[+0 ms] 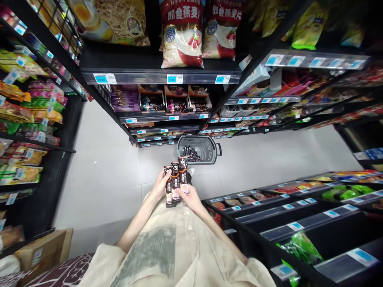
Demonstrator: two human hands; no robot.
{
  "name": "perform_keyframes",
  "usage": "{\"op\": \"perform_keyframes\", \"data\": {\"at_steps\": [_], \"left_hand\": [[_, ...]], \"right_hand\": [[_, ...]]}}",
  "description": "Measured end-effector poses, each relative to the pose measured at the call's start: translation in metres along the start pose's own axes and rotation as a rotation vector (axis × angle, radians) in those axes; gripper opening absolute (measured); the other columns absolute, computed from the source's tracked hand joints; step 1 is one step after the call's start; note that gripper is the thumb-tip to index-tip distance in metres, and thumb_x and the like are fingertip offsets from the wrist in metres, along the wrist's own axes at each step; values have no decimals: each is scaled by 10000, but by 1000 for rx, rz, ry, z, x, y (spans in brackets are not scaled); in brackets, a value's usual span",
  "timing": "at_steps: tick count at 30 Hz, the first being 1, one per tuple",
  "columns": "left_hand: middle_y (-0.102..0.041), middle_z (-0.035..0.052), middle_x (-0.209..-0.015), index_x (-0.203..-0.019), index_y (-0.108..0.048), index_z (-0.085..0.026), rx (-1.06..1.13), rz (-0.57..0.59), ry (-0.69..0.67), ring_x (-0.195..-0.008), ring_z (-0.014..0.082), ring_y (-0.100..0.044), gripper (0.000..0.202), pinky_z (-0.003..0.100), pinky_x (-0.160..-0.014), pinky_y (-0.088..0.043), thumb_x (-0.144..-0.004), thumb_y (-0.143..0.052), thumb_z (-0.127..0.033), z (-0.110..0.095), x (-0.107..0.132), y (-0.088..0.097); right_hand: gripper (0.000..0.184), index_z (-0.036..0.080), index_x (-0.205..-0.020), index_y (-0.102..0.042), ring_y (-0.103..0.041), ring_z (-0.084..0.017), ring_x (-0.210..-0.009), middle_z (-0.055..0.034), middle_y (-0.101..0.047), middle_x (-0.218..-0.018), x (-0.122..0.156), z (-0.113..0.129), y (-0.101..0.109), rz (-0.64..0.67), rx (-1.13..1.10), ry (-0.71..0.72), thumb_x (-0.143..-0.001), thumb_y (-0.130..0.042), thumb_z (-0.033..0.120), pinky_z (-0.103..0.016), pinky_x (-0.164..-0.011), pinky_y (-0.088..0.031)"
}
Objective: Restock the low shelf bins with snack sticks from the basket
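Several slim dark-brown coffee sachets (176, 181) are fanned out side by side in front of my shirt, held between both hands. My left hand (162, 183) is closed on the left edge of the fan, its thumb on the front. On the lower right, my right hand (189, 196) pinches the sachets with its thumb over their printed faces. Beyond them on the floor stands a grey shopping basket (209, 149) with its handle toward the right. A loose pile of similar dark sachets (190, 154) lies in its left part.
A shelf rack stands ahead, with oatmeal bags (183, 36) on top and open boxes of sachets (176, 104) below. Snack shelves (30, 115) line the left. Low tiered shelves (269, 217) rise close on my right. A cardboard box (42, 253) sits at lower left.
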State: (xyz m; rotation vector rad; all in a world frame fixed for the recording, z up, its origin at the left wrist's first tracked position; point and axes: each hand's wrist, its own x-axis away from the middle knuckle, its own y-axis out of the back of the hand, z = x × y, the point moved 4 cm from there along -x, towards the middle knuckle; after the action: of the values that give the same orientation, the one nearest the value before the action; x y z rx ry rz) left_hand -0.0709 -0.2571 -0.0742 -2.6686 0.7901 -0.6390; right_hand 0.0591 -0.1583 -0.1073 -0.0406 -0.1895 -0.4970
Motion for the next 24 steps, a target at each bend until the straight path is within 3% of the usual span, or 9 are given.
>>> {"op": "perform_keyframes", "data": {"at_steps": [6, 9, 13, 19, 21, 24], "left_hand": [[-760, 100, -1145, -1167, -697, -165, -85, -18, 14, -1032, 257, -703, 631, 347, -919, -546, -647, -953, -415, -5, 12, 0], [-760, 95, -1136, -1184, -684, -165, -68, -17, 24, -1007, 240, -705, 665, 337, -908, -549, -613, -967, -359, -3, 11, -3], [-764, 86, -1076, -1150, -667, -161, -8, -8, 66, -901, 222, -722, 664, 338, -854, -562, -590, -975, -340, 6, 5, -6], [-762, 68, -1018, -1069, -678, -162, 37, -24, 124, -807, 198, -726, 554, 311, -763, -568, -627, -962, -340, 18, -2, -12], [-766, 67, -1025, -1059, -691, -162, 93, -56, 162, -778, 177, -714, 536, 287, -724, -562, -633, -960, -344, 23, -5, -16], [-764, 54, -930, -1029, -706, -150, 189, -100, 256, -700, 155, -676, 499, 274, -672, -548, -645, -954, -351, 33, -10, -26]], "right_hand": [[349, 204, -919, -703, -668, -210, -770, -27, -750, -876, 8, -1, 2, 78, -3, -30, -794, -808, 512, -314, -744, -537], [438, 193, -869, -696, -648, -193, -732, -28, -734, -834, 10, -5, 6, 86, -36, -61, -835, -744, 627, -299, -710, -522], [633, 174, -843, -689, -582, -159, -599, -29, -668, -704, 7, -8, 18, -4, -173, -140, -896, -552, 789, -265, -549, -468], [645, 162, -843, -703, -498, -127, -528, -28, -628, -642, -1, 9, 47, -161, -218, -53, -895, -559, 788, -252, -506, -410], [650, 162, -850, -698, -501, -134, -539, -25, -620, -641, -3, 11, 53, -108, -175, -70, -906, -537, 789, -254, -514, -401], [630, 164, -753, -659, -520, -143, -595, -17, -600, -637, -4, 9, 52, 119, 34, -93, -949, -507, 743, -252, -575, -395]]}}
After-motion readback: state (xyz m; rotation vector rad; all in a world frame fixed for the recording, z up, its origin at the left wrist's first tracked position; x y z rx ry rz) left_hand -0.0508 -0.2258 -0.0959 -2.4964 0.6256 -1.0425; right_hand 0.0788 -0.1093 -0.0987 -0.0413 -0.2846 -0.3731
